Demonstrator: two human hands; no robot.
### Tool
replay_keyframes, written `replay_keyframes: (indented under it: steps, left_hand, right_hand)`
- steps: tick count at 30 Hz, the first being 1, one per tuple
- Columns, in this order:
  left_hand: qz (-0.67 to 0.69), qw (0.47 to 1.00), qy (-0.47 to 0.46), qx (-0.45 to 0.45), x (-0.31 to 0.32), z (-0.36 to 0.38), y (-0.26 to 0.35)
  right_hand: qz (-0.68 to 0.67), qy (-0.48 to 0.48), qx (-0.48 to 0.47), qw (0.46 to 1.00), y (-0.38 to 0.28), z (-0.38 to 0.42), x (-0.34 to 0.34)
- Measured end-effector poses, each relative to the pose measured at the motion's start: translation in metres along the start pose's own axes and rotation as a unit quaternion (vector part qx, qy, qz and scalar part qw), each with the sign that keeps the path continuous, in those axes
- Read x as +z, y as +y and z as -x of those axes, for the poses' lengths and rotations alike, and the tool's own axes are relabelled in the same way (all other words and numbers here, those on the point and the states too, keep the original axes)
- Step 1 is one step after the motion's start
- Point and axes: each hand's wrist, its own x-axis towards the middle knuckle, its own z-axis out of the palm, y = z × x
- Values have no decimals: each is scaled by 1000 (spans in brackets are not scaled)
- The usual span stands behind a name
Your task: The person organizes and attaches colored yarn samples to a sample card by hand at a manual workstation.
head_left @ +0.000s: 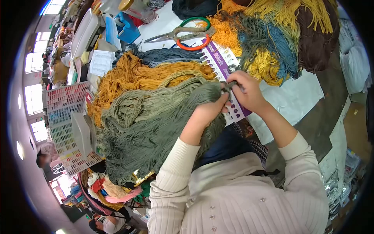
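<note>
Soft grey-green thread [146, 146] at the card's [220, 62] edge
Likely light; hold the bunched end: left hand [210, 110] wraps it, right hand [249, 92] pinches strands.

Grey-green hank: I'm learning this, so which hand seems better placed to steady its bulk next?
Probably the left hand: it lies on the grey-green hank; the right hand is over the punched card, farther off.

The near thread [144, 146] is dark grey-green, the next skein [134, 103] pale sage, the farther one [117, 80] golden ochre. The thread card [216, 58] is purple and white; the scissors' [206, 42] handle loops are green and orange-red; the ribbed sweater [241, 210] is cream.
</note>
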Motion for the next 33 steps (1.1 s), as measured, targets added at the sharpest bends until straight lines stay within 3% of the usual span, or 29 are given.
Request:
replay_keyframes:
  steps: [2, 3, 4, 7, 8, 10, 13, 16, 21, 25, 28, 29, 32, 33]
  left_hand:
    - [-21, 998, 51, 17, -6, 9, 5]
    - [-101, 970, 156, -159, -18, 20, 19]
    - [44, 987, 152, -32, -26, 33, 20]
    - [154, 981, 83, -88, -82, 67, 17]
    - [174, 971, 117, -116, -91, 79, 20]
    - [208, 967, 93, -118, -110, 100, 27]
    - [176, 978, 94, -60, -104, 110, 34]
    - [106, 980, 169, -16, -88, 107, 30]
    - [84, 982, 160, 57, -82, 94, 18]
    - [297, 937, 178, 38, -90, 93, 11]
    - [159, 956, 229, 95, -78, 90, 7]
    - [109, 953, 272, 72, -79, 90, 2]
    - [240, 941, 213, 104, -91, 95, 11]
    - [335, 909, 225, 106, -87, 96, 22]
  right_hand:
    - [135, -23, -57, 989, -5, 0, 3]
    - [164, -39, -36, 985, -12, 0, 4]
    - [181, -42, -33, 982, -12, 0, 4]
    - [212, -62, -17, 975, -12, -1, 7]
    - [211, -54, -25, 976, -12, -1, 8]
    - [211, -39, -41, 976, -12, -1, 9]
    - [198, -51, -26, 978, -15, 0, 13]
    - [215, -33, -44, 975, -13, 1, 16]
    - [193, 9, -41, 980, -13, -2, 20]
    - [216, 1, -40, 976, -12, -4, 20]
    - [216, -3, -39, 976, -14, -5, 20]
    - [212, 0, -44, 976, -13, -5, 20]
    - [205, 3, -50, 978, -12, -5, 18]
    - [200, 5, -51, 978, -12, -5, 19]
